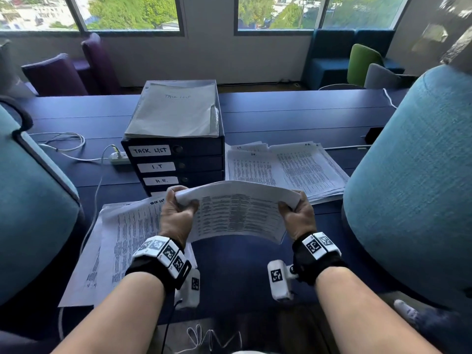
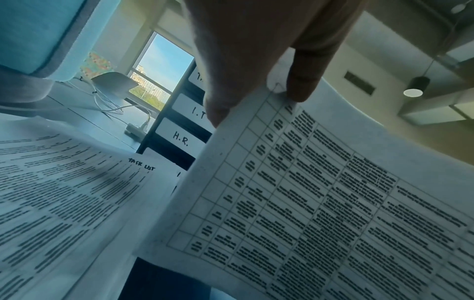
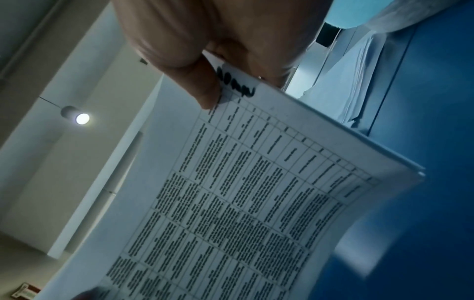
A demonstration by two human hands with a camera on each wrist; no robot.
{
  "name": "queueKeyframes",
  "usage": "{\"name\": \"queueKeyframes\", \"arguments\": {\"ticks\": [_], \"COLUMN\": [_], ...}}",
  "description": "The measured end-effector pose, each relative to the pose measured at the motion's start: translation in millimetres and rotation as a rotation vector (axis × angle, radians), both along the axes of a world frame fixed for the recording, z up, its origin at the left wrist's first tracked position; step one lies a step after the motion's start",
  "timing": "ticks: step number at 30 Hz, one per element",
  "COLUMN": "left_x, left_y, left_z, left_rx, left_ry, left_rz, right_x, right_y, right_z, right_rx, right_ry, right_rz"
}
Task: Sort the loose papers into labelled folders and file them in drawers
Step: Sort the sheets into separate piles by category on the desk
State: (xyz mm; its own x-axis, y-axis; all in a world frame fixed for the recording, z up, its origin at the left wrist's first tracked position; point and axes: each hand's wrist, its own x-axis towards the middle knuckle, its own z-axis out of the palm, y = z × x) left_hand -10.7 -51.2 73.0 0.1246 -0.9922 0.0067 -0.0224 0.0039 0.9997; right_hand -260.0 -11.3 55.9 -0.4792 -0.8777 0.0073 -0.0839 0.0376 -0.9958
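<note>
Papers (image 1: pixel 237 213), a thin bundle of printed tables, are bowing upward between both hands above the near desk (image 1: pixel 281 116): left hand (image 1: pixel 176 213) and right hand (image 1: pixel 297 213) are each pinching an end. Sheets may be slipping or creasing if squeezed harder. Matte drawer unit (image 1: pixel 176 159) is standing just beyond, with 3 readable labels.

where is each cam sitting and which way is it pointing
Head: worn on the head, looking forward and down at the drawer unit; both forearms, left hand and right hand show.
Left wrist: low, looking up along the left hand's fingers, whose grip holds the held sheets.
Right wrist: low, looking up along the right hand's thumb towards the ceiling.
Shared: all see the held sheets; head and left wrist share the H.R. label.
</note>
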Motion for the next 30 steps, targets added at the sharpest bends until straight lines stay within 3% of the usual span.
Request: {"name": "queueKeyframes", "arguments": {"ticks": [5,8,12,14,17,20,22,26,30], "left_x": [3.0,2.5,2.4,-5.0,-18.1,-17.4,-10.5,0.0,1.3], "left_y": [1.1,3.1,-10.5,-16.3,-19.0,-19.9,-21.1,-20.0,-16.8], "left_z": [-16.7,-15.8,6.0,16.4,26.1,31.5,33.7,28.7,23.3], "left_rx": [0.111,0.037,-0.225,-0.218,-0.209,-0.146,-0.033,0.143,0.246], "left_ry": [-0.091,-0.333,-0.841,-0.933,-0.726,-0.463,-0.289,-0.054,0.084], "left_rz": [0.011,0.036,0.083,-0.027,-0.195,-0.165,-0.146,-0.133,-0.119], "right_x": [-0.7,2.9,4.3,12.6,25.4,20.4,7.7,-6.5,0.6], "right_y": [1.7,5.6,-8.1,-15.5,-28.5,-40.9,-46.3,-48.3,-46.3], "right_z": [-22.7,-19.9,34.0,66.7,91.3,90.4,80.3,48.5,19.1], "right_rx": [0.137,0.159,0.09,-0.007,-0.202,-0.322,-0.27,-0.057,0.084], "right_ry": [0.062,0.099,0.646,0.823,0.916,0.94,0.924,0.679,0.213], "right_rz": [-0.02,-0.033,0.056,0.192,0.282,0.086,-0.054,0.002,0.203]}}
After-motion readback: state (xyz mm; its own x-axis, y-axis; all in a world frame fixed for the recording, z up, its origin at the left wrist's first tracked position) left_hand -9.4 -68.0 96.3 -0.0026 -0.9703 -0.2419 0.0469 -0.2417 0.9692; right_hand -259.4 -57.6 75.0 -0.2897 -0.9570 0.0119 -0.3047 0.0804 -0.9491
